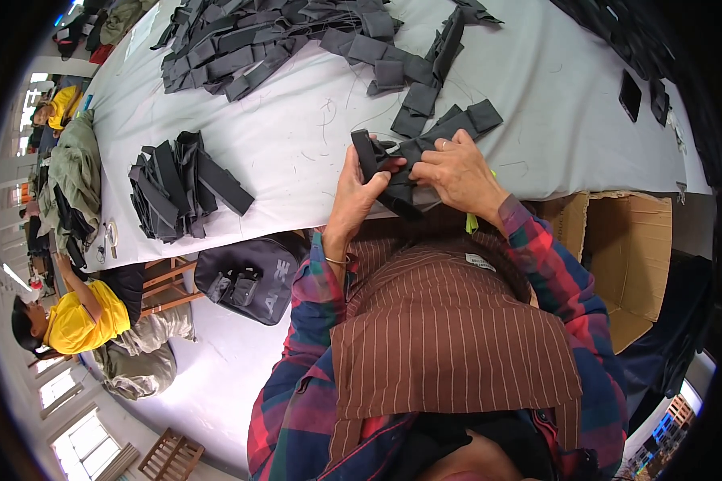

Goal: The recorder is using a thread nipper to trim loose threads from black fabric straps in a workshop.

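My left hand [354, 192] is closed around a dark grey fabric strip [364, 154], which stands up folded between thumb and fingers. Close beside it, my right hand [459, 172] pinches a chain of dark fabric pieces [472, 120] running across the near edge of the table. A small pale object [391, 149] shows between the hands; its kind is unclear. Part of the fabric hangs below my fingers over the brown striped apron [457, 321]. To the left lies a bundle of cut dark strips [180, 188].
A large heap of joined dark pieces [233, 52] covers the far side of the white-covered table [297, 152]. A phone [630, 94] lies at right. Below stands an open cardboard box [630, 264]. At left are a black bag [249, 276] and a co-worker in yellow [84, 317].
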Motion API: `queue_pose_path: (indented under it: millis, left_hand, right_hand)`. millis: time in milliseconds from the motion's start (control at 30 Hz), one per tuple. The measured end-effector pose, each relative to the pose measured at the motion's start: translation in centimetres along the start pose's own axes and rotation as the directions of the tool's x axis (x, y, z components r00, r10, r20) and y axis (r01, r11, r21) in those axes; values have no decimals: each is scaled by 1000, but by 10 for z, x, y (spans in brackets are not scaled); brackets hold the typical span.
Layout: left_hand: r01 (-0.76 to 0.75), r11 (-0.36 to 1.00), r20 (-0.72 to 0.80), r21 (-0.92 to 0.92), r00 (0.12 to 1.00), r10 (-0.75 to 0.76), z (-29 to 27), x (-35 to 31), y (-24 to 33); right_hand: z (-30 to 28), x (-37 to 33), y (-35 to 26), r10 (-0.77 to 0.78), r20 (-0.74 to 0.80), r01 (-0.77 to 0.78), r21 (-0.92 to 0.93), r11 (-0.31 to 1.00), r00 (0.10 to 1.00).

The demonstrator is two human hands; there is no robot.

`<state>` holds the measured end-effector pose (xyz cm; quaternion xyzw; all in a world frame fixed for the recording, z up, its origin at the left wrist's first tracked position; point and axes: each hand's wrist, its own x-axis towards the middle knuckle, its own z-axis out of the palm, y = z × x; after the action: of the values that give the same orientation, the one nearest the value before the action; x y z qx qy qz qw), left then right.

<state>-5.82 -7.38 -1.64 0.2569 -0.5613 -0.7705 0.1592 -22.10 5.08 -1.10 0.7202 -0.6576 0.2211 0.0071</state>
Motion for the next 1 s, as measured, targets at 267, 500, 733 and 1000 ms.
queue_pose_path:
  millis: [267, 500, 733, 1000]
  left_hand:
    - [38, 997, 8, -64, 999, -37, -5, -4, 1]
    - [38, 999, 1, -18, 999, -38, -3, -5, 5]
    - [27, 999, -1, -27, 1000, -27, -5, -5, 5]
    - [13, 998, 12, -68, 1000, -12, -7, -3, -2]
  right_hand:
    - [4, 3, -18, 69, -48, -71, -33, 997, 996]
    - [16, 7, -22, 33, -72, -40, -97, 994, 997]
    - [19, 8, -23, 22, -52, -27, -92, 995, 998]
    - [18, 8, -25, 26, -55, -30, -82, 996, 998]
